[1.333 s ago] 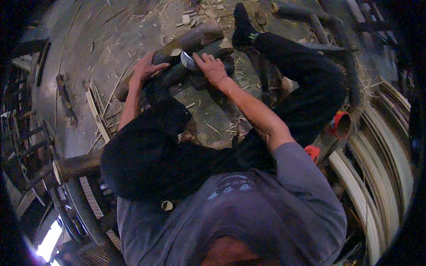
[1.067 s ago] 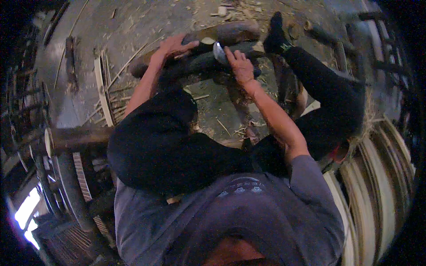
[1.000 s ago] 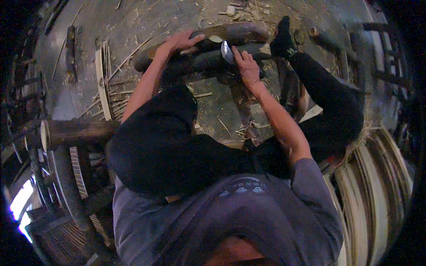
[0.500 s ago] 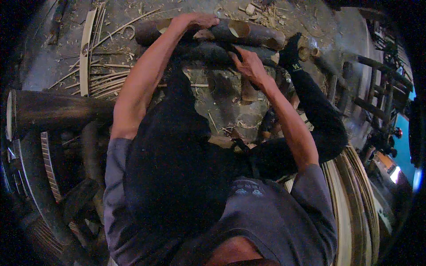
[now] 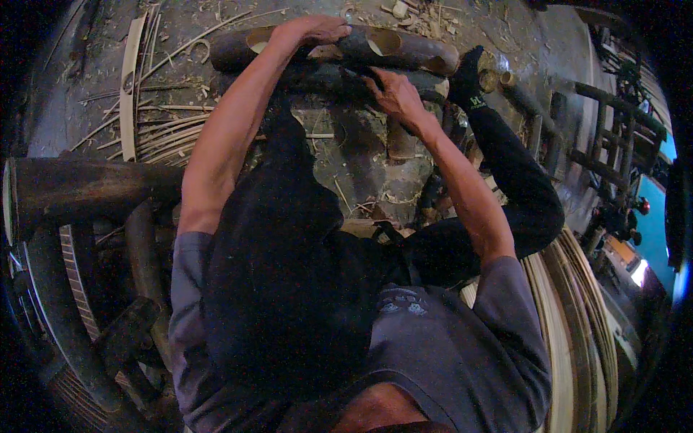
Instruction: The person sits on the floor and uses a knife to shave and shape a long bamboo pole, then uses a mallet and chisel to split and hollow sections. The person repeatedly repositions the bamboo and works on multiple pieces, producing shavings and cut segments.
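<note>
Left hand [image 5: 312, 30] clamps the bamboo pole [image 5: 361, 49] from above. Right hand [image 5: 393, 94] grips a dark pole [image 5: 325, 74] below it, tool unclear. Step: steadying stock.

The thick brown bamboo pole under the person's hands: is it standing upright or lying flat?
Lying flat. The thick brown bamboo pole runs sideways along the ground, left hand resting on top.

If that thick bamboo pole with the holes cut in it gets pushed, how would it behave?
The bamboo pole is round and lies on its side, so it would probably roll unless held; the left hand rests on it. It looks stiff. Its cut holes show it hollow, so likely light for its size.
</note>
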Action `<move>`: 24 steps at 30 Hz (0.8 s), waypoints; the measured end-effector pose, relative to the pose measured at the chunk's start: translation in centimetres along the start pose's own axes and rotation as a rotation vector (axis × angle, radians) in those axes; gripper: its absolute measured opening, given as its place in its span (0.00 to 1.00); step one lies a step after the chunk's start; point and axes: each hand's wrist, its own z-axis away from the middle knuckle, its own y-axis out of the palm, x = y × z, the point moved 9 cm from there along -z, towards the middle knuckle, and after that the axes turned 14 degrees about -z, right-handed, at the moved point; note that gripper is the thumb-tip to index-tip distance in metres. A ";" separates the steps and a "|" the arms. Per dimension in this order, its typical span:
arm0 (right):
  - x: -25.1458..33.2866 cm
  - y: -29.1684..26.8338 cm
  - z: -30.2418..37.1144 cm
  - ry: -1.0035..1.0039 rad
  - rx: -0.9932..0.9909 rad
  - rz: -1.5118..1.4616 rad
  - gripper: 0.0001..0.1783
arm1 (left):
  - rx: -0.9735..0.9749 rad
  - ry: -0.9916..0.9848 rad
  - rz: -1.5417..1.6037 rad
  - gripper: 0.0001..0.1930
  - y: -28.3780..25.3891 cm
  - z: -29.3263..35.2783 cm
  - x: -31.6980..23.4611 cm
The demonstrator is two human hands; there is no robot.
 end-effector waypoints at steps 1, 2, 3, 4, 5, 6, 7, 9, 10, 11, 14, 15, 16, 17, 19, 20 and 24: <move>0.3 0.1 -0.1 -0.025 0.000 -0.005 0.22 | 0.013 0.013 -0.047 0.32 0.1 0.1 0.4; 0.5 0.2 -0.3 -0.050 0.000 -0.011 0.21 | 0.026 0.025 -0.092 0.32 -0.1 0.5 0.5; 0.8 0.4 -0.5 -0.075 0.000 -0.017 0.21 | -0.037 0.040 -0.076 0.32 -0.1 0.9 1.4; 0.9 0.5 -0.6 -0.085 0.016 -0.003 0.20 | -0.038 0.051 -0.029 0.31 -0.1 1.1 1.1; 1.0 0.6 -0.8 -0.096 0.032 0.011 0.19 | -0.042 0.062 0.016 0.31 -0.3 1.3 0.8; 1.0 0.7 -0.9 -0.109 0.049 0.025 0.18 | 0.009 0.057 0.086 0.31 -0.3 1.6 0.8; 0.4 0.6 -1.0 -0.132 0.048 0.059 0.18 | 0.068 0.063 0.158 0.31 -0.6 1.7 -0.5; -0.8 0.7 -0.9 -0.177 0.049 0.123 0.17 | 0.157 0.018 -0.043 0.30 -1.7 1.4 -2.8; -0.6 1.7 -0.9 -0.141 0.180 0.217 0.17 | 0.192 -0.020 -0.149 0.30 -2.0 1.5 -2.8; -0.6 2.5 -0.7 -0.102 0.309 0.312 0.17 | 0.220 -0.059 -0.204 0.30 -1.9 1.7 -2.9; -0.8 5.6 4.5 -0.147 0.457 0.413 0.15 | 0.166 -0.074 -0.302 0.28 -3.1 1.6 -3.4; -0.7 6.8 5.7 -0.198 0.474 0.415 0.15 | 0.065 -0.026 -0.280 0.28 -3.5 2.4 -3.3; -0.7 5.7 4.4 -0.199 0.418 0.405 0.15 | -0.045 0.008 -0.253 0.28 -4.1 3.1 -3.4; -1.0 4.1 4.2 -0.150 0.355 0.376 0.16 | -0.049 -0.030 -0.136 0.29 -4.4 3.5 -5.3; 3.0 3.4 3.6 -0.160 0.307 0.287 0.19 | 0.053 -0.050 -0.106 0.29 -5.5 5.0 -4.1; 2.9 4.1 2.5 -0.161 0.249 0.249 0.19 | 0.144 0.009 -0.172 0.29 -4.4 3.2 -0.9; 0.9 3.6 -0.4 -0.050 0.189 0.218 0.17 | 0.085 -0.063 -0.245 0.28 -2.9 1.8 -4.5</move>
